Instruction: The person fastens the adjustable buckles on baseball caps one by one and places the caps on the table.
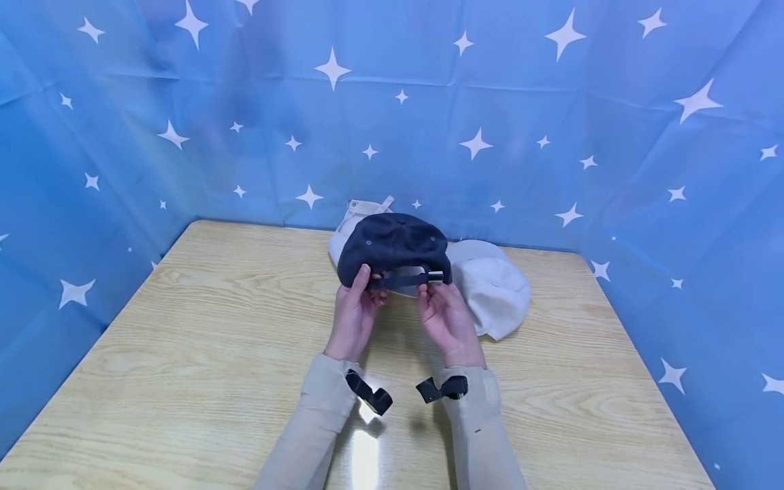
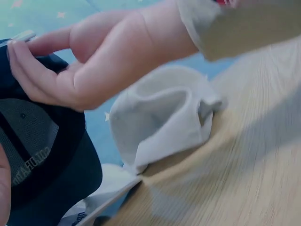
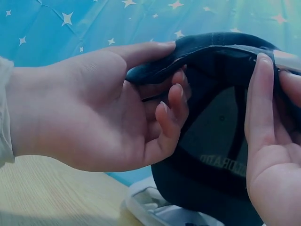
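Note:
A dark navy baseball cap [image 1: 395, 238] is held up over the far part of the table, its back opening towards me. My left hand [image 1: 353, 320] grips the cap's left edge, thumb outside and fingers curled beneath the rim, as the right wrist view shows. At the other end of the opening, my right hand [image 1: 452, 323] pinches the back strap [image 1: 401, 280] beside its metal buckle [image 1: 435, 276]. Reversed lettering [image 3: 223, 162] shows through the cap's inside in the right wrist view.
Behind the navy cap on the left lies a whitish cap [image 1: 350, 228], partly hidden. Another white cap [image 1: 495, 289] rests on the wooden table [image 1: 202, 340] to the right. A blue star-patterned curtain [image 1: 392, 116] hangs along the table's back and sides.

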Motion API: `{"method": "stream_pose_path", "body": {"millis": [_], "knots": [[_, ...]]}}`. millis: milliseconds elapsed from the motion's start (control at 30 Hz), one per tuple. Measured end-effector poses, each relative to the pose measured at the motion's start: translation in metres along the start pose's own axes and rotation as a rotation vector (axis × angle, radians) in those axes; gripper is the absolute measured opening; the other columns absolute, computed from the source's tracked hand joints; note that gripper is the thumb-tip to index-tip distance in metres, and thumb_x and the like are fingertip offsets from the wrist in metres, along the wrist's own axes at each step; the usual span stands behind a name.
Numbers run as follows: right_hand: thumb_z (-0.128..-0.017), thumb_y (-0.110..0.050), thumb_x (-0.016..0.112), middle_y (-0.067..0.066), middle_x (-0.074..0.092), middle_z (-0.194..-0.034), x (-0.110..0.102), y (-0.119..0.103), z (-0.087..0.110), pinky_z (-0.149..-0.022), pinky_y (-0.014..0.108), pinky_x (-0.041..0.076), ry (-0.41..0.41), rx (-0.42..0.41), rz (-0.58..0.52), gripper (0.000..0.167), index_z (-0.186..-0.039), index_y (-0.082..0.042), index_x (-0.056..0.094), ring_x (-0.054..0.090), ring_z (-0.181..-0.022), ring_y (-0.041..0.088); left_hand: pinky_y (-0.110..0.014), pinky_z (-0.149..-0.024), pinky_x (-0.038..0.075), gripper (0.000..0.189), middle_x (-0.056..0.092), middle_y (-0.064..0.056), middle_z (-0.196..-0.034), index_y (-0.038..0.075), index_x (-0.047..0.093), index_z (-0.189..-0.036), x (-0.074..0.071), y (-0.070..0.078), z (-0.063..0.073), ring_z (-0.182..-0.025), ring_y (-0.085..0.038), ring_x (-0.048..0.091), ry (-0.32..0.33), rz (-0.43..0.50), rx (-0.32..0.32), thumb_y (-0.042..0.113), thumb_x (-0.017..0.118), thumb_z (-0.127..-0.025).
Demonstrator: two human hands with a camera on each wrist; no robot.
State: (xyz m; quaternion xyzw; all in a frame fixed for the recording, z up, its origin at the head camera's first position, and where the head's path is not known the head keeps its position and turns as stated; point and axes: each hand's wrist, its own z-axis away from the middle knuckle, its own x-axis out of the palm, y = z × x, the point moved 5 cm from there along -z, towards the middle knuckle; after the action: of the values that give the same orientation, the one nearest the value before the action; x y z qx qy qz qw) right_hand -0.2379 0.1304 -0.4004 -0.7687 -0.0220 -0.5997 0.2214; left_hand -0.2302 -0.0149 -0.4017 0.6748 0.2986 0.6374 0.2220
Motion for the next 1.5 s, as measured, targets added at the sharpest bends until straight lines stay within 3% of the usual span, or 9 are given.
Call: {"method": "stream_pose_path", "body": {"millis": [167,400,533,700,900,1200,1500], "knots": [[-0.092,0.008,0.036,0.015,0.061,-0.087,0.0,0.0,0.0,-0.069,0.023,0.05,0.002,-0.002,-0.005,0.019,-0.094,0.0,0.053,0.062,-0.076,0.023,-0.024,-0.058,0.043,0.025,0.059,-0.004,-0.069,0.006,0.057,-0.086,0.004,0.003,0.003,-0.061,-0.014,0.053,-0.081,-0.121,-0.006,0.029,0.066,-0.081],[-0.092,0.007,0.038,0.014,0.061,-0.084,0.0,0.0,0.0,-0.07,0.022,0.05,-0.004,0.001,0.011,0.017,-0.093,-0.001,0.052,0.062,-0.076,0.022,-0.026,-0.061,0.044,0.024,0.053,-0.005,-0.068,0.006,0.052,-0.078,0.013,0.01,0.008,-0.063,-0.018,0.052,-0.199,-0.328,0.02,0.027,0.062,-0.084],[-0.091,0.007,0.038,0.013,0.061,-0.082,0.0,0.001,0.0,-0.07,0.022,0.05,-0.002,0.0,0.025,0.016,-0.09,0.0,0.053,0.062,-0.076,0.022,-0.026,-0.062,0.044,0.025,0.052,-0.005,-0.066,0.004,0.051,-0.076,0.016,0.012,0.009,-0.061,-0.019,0.051,-0.243,-0.389,0.045,0.025,0.061,-0.085],[-0.091,0.008,0.037,0.012,0.06,-0.083,-0.001,0.003,-0.001,-0.071,0.021,0.05,0.001,0.005,0.075,0.018,-0.089,0.0,0.053,0.061,-0.076,0.02,-0.027,-0.064,0.044,0.017,0.054,-0.007,-0.068,0.004,0.055,-0.083,0.02,0.012,0.01,-0.063,-0.02,0.053,-0.278,-0.478,0.066,0.02,0.062,-0.085],[-0.09,0.008,0.037,0.012,0.059,-0.083,-0.001,0.004,-0.001,-0.071,0.021,0.049,0.01,0.008,0.103,0.017,-0.088,-0.001,0.051,0.061,-0.076,0.02,-0.03,-0.065,0.046,0.017,0.055,-0.009,-0.069,0.004,0.058,-0.085,0.022,0.014,0.011,-0.065,-0.022,0.053,-0.269,-0.534,0.092,0.02,0.063,-0.084],[-0.09,0.008,0.037,0.012,0.06,-0.081,0.001,0.005,-0.001,-0.07,0.021,0.05,-0.004,0.018,0.12,0.018,-0.087,-0.001,0.053,0.062,-0.075,0.02,-0.031,-0.065,0.045,0.028,0.055,-0.009,-0.07,0.004,0.059,-0.081,0.018,0.012,0.007,-0.066,-0.024,0.053,-0.19,-0.622,0.106,0.032,0.064,-0.082],[-0.09,0.008,0.038,0.012,0.06,-0.084,0.001,0.007,-0.001,-0.07,0.022,0.05,-0.025,0.036,0.119,0.018,-0.093,-0.001,0.053,0.062,-0.076,0.02,-0.032,-0.064,0.045,0.032,0.056,-0.009,-0.07,0.004,0.059,-0.08,0.018,0.011,0.007,-0.066,-0.024,0.053,-0.184,-0.628,0.112,0.035,0.065,-0.08]]}}
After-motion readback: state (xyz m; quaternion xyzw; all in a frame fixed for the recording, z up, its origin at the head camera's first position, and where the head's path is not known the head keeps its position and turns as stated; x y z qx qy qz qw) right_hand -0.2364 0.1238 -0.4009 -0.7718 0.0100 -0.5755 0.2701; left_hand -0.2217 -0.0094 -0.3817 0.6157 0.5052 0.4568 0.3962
